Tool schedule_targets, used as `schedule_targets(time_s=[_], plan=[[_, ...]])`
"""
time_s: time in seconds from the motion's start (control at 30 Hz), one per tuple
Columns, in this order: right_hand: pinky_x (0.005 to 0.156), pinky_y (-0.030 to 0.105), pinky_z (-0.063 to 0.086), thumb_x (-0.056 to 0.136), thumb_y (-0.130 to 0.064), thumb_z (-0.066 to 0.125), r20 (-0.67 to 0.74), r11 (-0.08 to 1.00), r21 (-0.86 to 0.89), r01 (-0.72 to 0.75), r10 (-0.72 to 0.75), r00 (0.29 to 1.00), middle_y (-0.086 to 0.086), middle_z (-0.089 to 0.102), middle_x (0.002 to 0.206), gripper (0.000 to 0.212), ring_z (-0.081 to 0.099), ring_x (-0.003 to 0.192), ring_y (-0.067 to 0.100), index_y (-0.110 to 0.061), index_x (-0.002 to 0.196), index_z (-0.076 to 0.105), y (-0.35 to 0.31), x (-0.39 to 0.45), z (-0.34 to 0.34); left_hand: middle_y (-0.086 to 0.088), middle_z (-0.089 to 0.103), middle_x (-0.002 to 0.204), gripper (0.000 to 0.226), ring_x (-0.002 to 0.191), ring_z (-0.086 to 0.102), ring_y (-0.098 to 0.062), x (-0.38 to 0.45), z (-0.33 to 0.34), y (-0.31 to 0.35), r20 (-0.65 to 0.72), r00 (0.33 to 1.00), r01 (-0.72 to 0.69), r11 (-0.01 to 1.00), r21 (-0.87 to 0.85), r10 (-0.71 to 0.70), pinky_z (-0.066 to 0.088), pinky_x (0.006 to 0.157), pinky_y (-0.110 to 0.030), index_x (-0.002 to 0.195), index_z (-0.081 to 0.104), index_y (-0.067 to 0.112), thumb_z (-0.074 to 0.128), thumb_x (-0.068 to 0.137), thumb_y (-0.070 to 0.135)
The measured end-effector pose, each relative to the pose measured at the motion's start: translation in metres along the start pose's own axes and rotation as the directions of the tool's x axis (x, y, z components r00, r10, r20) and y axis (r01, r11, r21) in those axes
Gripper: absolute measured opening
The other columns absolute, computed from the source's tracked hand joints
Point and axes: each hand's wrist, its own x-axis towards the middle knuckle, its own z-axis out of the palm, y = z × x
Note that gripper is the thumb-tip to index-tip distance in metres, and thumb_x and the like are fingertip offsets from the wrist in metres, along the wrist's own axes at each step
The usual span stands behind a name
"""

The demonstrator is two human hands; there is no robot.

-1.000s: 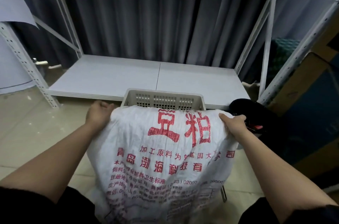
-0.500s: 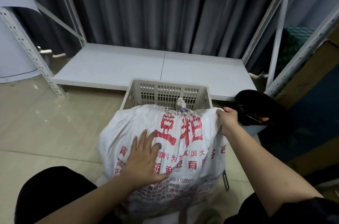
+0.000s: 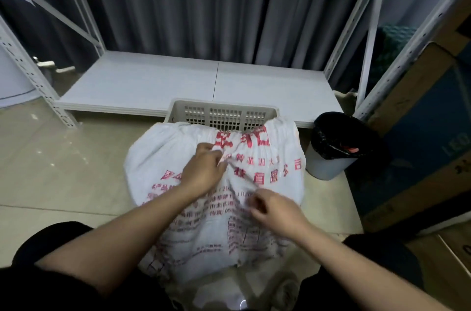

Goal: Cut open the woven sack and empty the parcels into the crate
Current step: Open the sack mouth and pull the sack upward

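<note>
A white woven sack [image 3: 277,175] with red print lies bulging in front of me, its far end draped over the near rim of a beige slotted crate [image 3: 224,113]. My left hand [image 3: 204,170] grips a bunched fold of the sack's top face near its middle. My right hand [image 3: 275,211] pinches the fabric a little nearer to me and to the right. A ridge of cloth is pulled up between the two hands. The crate's inside is mostly hidden by the sack; no parcels show.
A grey bin with a black liner [image 3: 334,147] stands right of the sack. A low white shelf board [image 3: 178,84] lies behind the crate, framed by white metal uprights [image 3: 367,38]. Cardboard boxes [image 3: 428,132] stand at right. Tiled floor [image 3: 63,170] extends left.
The sack has sunk lower onto the crate's rim. My left hand went from lying flat on it to gripping a fold. My right hand left the far right corner and came to the middle.
</note>
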Motion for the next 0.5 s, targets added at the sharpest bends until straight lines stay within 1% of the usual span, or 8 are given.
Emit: schedule_targets(time_s=[0.07, 0.13, 0.2, 0.27, 0.33, 0.4, 0.47, 0.5], plan=[[0.088, 0.026, 0.045, 0.081, -0.046, 0.061, -0.087, 0.997, -0.074, 0.011, -0.018, 0.996, -0.005, 0.055, 0.117, 0.042, 0.053, 0.109, 0.014, -0.026, 0.116, 0.049, -0.001, -0.01, 0.031, -0.01, 0.044, 0.132, 0.037, 0.103, 0.056, -0.025, 0.017, -0.017, 0.009, 0.016, 0.998, 0.061, 0.993, -0.097, -0.06, 0.041, 0.08, -0.026, 0.105, 0.065, 0.009, 0.05, 0.095, 0.041], [0.102, 0.029, 0.039, 0.076, -0.052, 0.063, -0.191, 0.998, -0.038, -0.057, 0.048, 0.98, -0.003, 0.048, 0.128, 0.062, 0.046, 0.12, 0.015, -0.023, 0.127, 0.042, -0.001, -0.011, 0.051, -0.012, 0.057, 0.118, 0.027, 0.092, 0.06, -0.026, 0.034, -0.029, 0.016, 0.014, 0.992, 0.127, 0.963, -0.239, -0.128, 0.045, 0.076, -0.029, 0.095, 0.066, 0.012, 0.051, 0.094, 0.034], [0.108, 0.032, 0.034, 0.075, -0.057, 0.063, -0.275, 0.988, 0.03, -0.15, 0.152, 0.949, -0.001, 0.043, 0.134, 0.071, 0.041, 0.126, 0.017, -0.022, 0.132, 0.038, -0.005, -0.008, 0.057, -0.01, 0.066, 0.105, 0.023, 0.087, 0.065, -0.028, 0.048, -0.04, 0.022, 0.051, 0.979, 0.202, 0.897, -0.394, -0.198, 0.053, 0.078, -0.033, 0.09, 0.065, 0.014, 0.049, 0.093, 0.031], [0.111, 0.035, 0.029, 0.074, -0.062, 0.06, -0.331, 0.976, 0.097, -0.194, 0.216, 0.919, 0.0, 0.038, 0.139, 0.077, 0.035, 0.131, 0.019, -0.021, 0.135, 0.037, -0.011, -0.008, 0.06, -0.012, 0.069, 0.105, 0.032, 0.092, 0.066, -0.031, 0.063, -0.048, 0.028, 0.064, 0.968, 0.243, 0.846, -0.475, -0.242, 0.055, 0.086, -0.042, 0.102, 0.067, 0.013, 0.045, 0.09, 0.032], [0.113, 0.035, 0.023, 0.07, -0.072, 0.054, -0.329, 0.969, 0.176, -0.174, 0.224, 0.917, -0.004, 0.031, 0.145, 0.089, 0.028, 0.135, 0.016, -0.023, 0.14, 0.032, -0.02, -0.014, 0.063, -0.014, 0.067, 0.109, 0.042, 0.096, 0.065, -0.034, 0.078, -0.054, 0.032, 0.064, 0.953, 0.284, 0.798, -0.532, -0.297, 0.053, 0.09, -0.045, 0.108, 0.065, 0.012, 0.041, 0.083, 0.035], [0.116, 0.035, 0.018, 0.065, -0.083, 0.048, -0.277, 0.962, 0.219, -0.163, 0.222, 0.935, -0.01, 0.02, 0.15, 0.102, 0.019, 0.139, 0.011, -0.025, 0.146, 0.021, -0.031, -0.022, 0.068, -0.016, 0.066, 0.11, 0.047, 0.097, 0.064, -0.036, 0.102, -0.049, 0.025, 0.074, 0.934, 0.329, 0.755, -0.568, -0.351, 0.053, 0.09, -0.045, 0.107, 0.064, 0.008, 0.039, 0.076, 0.034], [0.117, 0.035, 0.014, 0.064, -0.083, 0.048, -0.217, 0.943, 0.25, -0.22, 0.276, 0.936, -0.012, 0.014, 0.153, 0.108, 0.014, 0.141, 0.01, -0.025, 0.148, 0.011, -0.04, -0.026, 0.076, -0.017, 0.068, 0.109, 0.048, 0.094, 0.066, -0.036, 0.121, -0.046, 0.021, 0.11, 0.901, 0.392, 0.681, -0.618, -0.419, 0.054, 0.088, -0.045, 0.104, 0.064, 0.005, 0.038, 0.071, 0.029], [0.117, 0.036, 0.014, 0.065, -0.081, 0.051, -0.188, 0.929, 0.259, -0.263, 0.316, 0.93, -0.01, 0.012, 0.154, 0.11, 0.012, 0.142, 0.011, -0.024, 0.148, 0.009, -0.044, -0.025, 0.081, -0.016, 0.068, 0.109, 0.043, 0.094, 0.066, -0.035, 0.122, -0.049, 0.027, 0.134, 0.881, 0.419, 0.618, -0.665, -0.453, 0.055, 0.088, -0.044, 0.103, 0.064, 0.005, 0.039, 0.073, 0.024]])
